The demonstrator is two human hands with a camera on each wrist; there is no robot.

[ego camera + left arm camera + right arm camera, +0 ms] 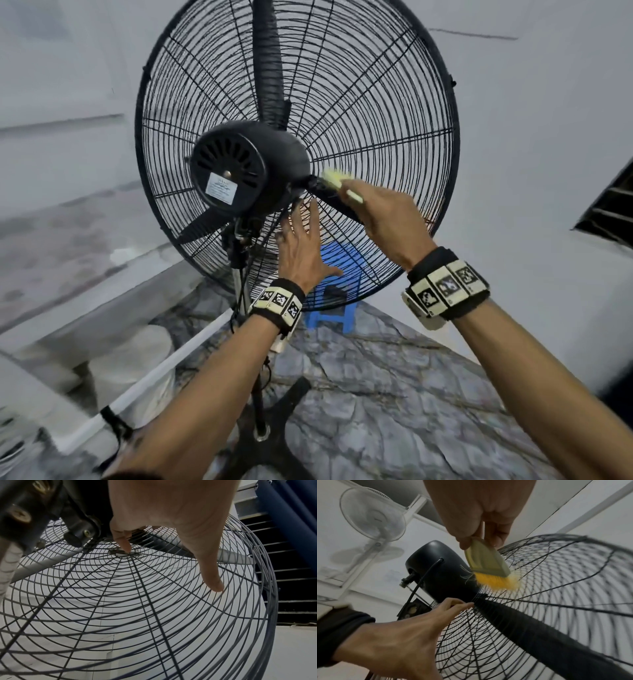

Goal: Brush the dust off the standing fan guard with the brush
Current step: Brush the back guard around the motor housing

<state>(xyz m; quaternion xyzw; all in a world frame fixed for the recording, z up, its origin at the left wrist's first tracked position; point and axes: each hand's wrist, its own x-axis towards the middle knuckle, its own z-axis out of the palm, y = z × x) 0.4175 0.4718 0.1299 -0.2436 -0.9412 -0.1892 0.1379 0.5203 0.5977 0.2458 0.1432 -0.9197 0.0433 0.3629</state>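
Brushing in hand: right hand (387, 219) clamped on yellow brush (488, 562), bristles on rear fan guard (376, 113) at hub's 3 o'clock beside motor housing (246, 164); left hand (301, 246), fingers spread straight, steadies wires at 5 o'clock; next likely outward strokes along spokes.

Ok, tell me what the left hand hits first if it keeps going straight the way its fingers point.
Probably the fan's wire guard: the left hand is open, fingertips at the wires beside the motor housing. Exact contact is unclear.
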